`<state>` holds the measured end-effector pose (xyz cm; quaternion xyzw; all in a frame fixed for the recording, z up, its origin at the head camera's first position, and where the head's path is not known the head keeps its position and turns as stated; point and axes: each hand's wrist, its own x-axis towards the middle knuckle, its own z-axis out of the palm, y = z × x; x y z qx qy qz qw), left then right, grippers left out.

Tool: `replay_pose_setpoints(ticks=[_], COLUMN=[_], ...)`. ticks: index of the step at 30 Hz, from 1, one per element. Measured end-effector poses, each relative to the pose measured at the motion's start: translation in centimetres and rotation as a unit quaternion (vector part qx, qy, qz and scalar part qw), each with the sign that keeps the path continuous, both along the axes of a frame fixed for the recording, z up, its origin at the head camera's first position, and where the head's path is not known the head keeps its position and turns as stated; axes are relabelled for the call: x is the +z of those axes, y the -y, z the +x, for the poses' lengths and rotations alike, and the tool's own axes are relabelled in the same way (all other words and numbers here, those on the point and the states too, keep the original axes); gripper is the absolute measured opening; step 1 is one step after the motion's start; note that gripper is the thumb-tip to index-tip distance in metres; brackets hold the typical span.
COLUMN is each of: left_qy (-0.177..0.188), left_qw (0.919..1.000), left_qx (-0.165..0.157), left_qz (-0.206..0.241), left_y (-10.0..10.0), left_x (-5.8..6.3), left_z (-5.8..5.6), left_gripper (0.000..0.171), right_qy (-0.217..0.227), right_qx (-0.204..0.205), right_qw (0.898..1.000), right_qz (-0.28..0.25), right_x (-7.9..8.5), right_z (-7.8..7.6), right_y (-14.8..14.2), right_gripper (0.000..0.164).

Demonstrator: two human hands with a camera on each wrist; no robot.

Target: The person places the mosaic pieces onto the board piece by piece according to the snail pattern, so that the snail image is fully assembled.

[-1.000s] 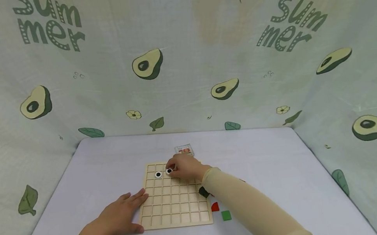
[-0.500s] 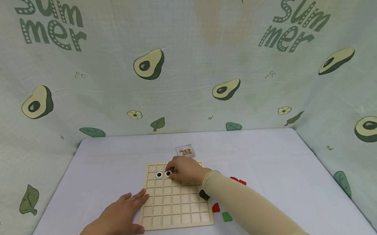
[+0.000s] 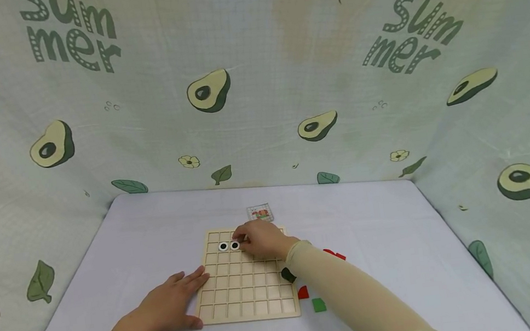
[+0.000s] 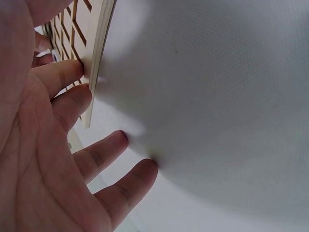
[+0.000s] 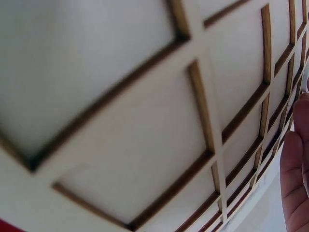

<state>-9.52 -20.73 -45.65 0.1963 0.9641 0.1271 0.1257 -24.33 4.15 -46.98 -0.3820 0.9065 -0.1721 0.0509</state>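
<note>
A light wooden grid board lies on the table, divided into many square cells. Two white eye tiles with black centres sit side by side near its top left: a left eye tile and a right eye tile. My right hand reaches over the board, its curled finger and thumb at the right edge of the right eye tile. My left hand rests at the board's left edge with spread fingers. In the left wrist view, two fingertips of the left hand touch the board's edge.
A small picture card lies beyond the board. Right of the board are a red quarter-round piece, a green piece and further red pieces, partly behind the right arm. A printed curtain hangs around the table.
The right eye tile has moved slightly left and down, closer to the left eye tile, along with my right fingers. My left hand has stayed at the board's edge.
</note>
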Motion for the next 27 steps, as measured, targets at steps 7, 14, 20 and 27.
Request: replay_pose_setpoints(ticks=[7, 14, 20, 27], left_qy=[0.005, 0.003, -0.003, -0.002], left_qw=[1.0000, 1.0000, 1.0000, 1.0000], left_qx=[0.007, 0.007, 0.001, -0.003], left_qz=[-0.001, 0.001, -0.001, 0.000], left_y=[0.0, 0.0, -0.1, -0.1], left_x=[0.0, -0.2, -0.2, 0.0], left_z=[0.1, 0.0, 0.0, 0.1], left_gripper=[0.094, 0.095, 0.095, 0.094], right_qy=[-0.013, 0.014, 0.056, 0.109], right_qx=[0.006, -0.008, -0.031, -0.089], right_qw=[1.000, 1.000, 0.998, 0.990], right_qz=[0.010, 0.009, 0.014, 0.021], right_x=[0.3, 0.5, 2.8, 4.6], right_z=[0.3, 0.2, -0.1, 0.5], right_y=[0.0, -0.8, -4.3, -10.8], right_gripper=[0.028, 0.031, 0.034, 0.034])
